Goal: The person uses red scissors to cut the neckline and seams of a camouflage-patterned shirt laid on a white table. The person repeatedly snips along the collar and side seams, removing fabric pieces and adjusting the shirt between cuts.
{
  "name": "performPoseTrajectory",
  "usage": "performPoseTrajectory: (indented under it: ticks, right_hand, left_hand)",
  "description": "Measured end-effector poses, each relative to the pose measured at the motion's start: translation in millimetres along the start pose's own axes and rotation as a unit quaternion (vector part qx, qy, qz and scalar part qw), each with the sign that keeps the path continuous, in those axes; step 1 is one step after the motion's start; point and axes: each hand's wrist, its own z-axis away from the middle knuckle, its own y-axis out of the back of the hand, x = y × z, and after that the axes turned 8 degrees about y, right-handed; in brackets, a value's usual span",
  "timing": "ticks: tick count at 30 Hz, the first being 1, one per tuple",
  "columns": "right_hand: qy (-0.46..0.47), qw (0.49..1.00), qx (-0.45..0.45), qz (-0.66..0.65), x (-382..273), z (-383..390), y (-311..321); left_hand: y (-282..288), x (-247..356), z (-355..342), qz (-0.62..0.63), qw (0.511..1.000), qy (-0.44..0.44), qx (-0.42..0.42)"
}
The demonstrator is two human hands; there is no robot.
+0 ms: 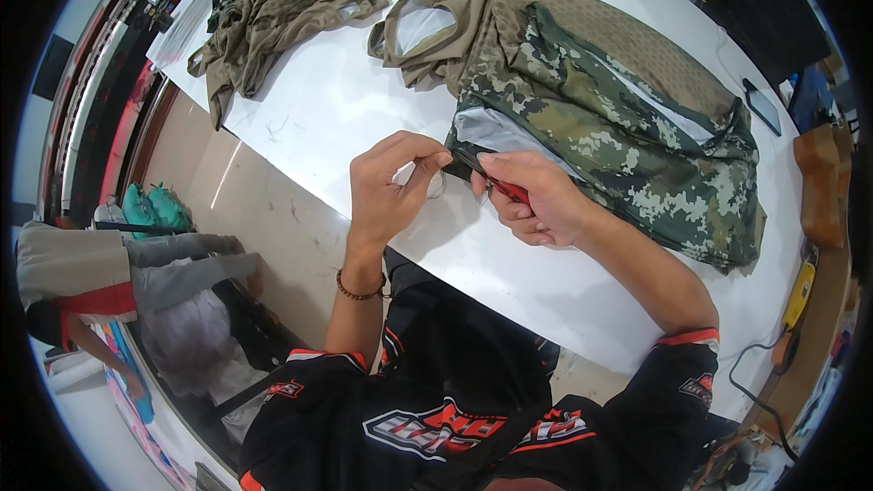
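Observation:
My right hand [536,195] is closed around red-handled snips [511,191], whose dark blades point toward my left hand. At the near left corner of a camouflage garment [609,118], my left hand [391,184] is pinched shut. A thin dark thread [442,185] hangs from its fingertips. The blades lie against a dark edge of the garment; whether they are open is too small to tell. Pale lining [496,129] shows beside that edge. The garment has a patterned tan panel and a tan sleeve [427,23] on its far side.
The garment lies on a white table [300,141]. Another crumpled tan garment [273,23] is at the far left. A phone [762,107] rests near the right edge, with a yellow tool [800,295] and cable beyond. Another person [73,273] bends over at the left.

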Motion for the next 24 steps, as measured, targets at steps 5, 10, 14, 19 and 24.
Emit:
performPoseTrajectory:
  ticks: [5,10,14,19,24]
  right_hand:
    - [0.004,1.0,0.01,-0.018,0,-2,-2]
    - [0.11,0.99,0.052,-0.07,10,0,-4]
    - [0.176,0.976,0.07,-0.107,19,-6,-7]
    - [0.187,0.973,0.082,-0.104,21,0,-6]
    - [0.201,0.971,0.077,-0.102,22,0,-6]
  left_hand:
    - [25,-5,-3,-0.038,0.997,-0.068,-0.007]
    - [125,-60,-4,-0.222,0.923,0.066,0.308]
    - [98,-34,7,-0.102,0.966,0.08,0.222]
    - [-6,18,7,-0.059,0.991,0.069,0.098]
    - [-31,21,5,-0.032,0.99,0.082,0.11]
